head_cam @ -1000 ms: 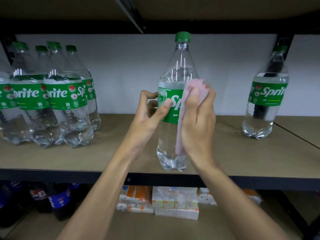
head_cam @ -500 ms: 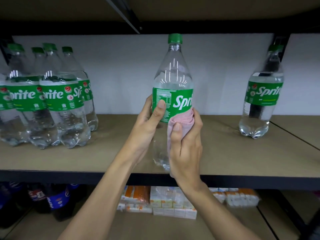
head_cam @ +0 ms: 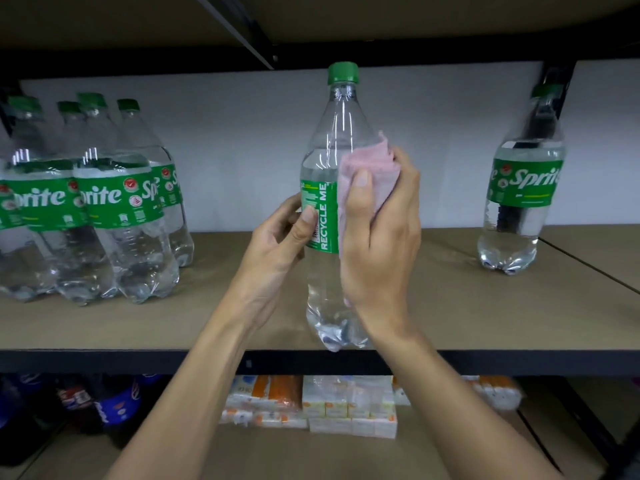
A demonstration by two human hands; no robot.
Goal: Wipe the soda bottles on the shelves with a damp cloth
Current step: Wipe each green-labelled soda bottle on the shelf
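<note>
A clear Sprite bottle (head_cam: 330,133) with a green cap and green label is held upright over the front of the brown shelf (head_cam: 450,306). My left hand (head_cam: 277,237) grips it at the label, thumb on the green band. My right hand (head_cam: 379,237) wraps a pink cloth (head_cam: 367,168) around the bottle's right side, at the label and shoulder. The bottle's right half is hidden by cloth and hand. Several more Sprite bottles (head_cam: 114,209) stand grouped at the left, and a single Sprite bottle (head_cam: 523,188) stands at the right.
A dark metal shelf edge (head_cam: 104,360) runs across below the bottles. On the lower shelf stand dark cola bottles (head_cam: 114,407) at the left and small white and orange boxes (head_cam: 346,407) in the middle. Another shelf board (head_cam: 311,22) hangs close overhead.
My right hand and the cloth slid from below the label up to the label and shoulder. The bottle has turned, so the label's "RECYCLE ME" side faces me.
</note>
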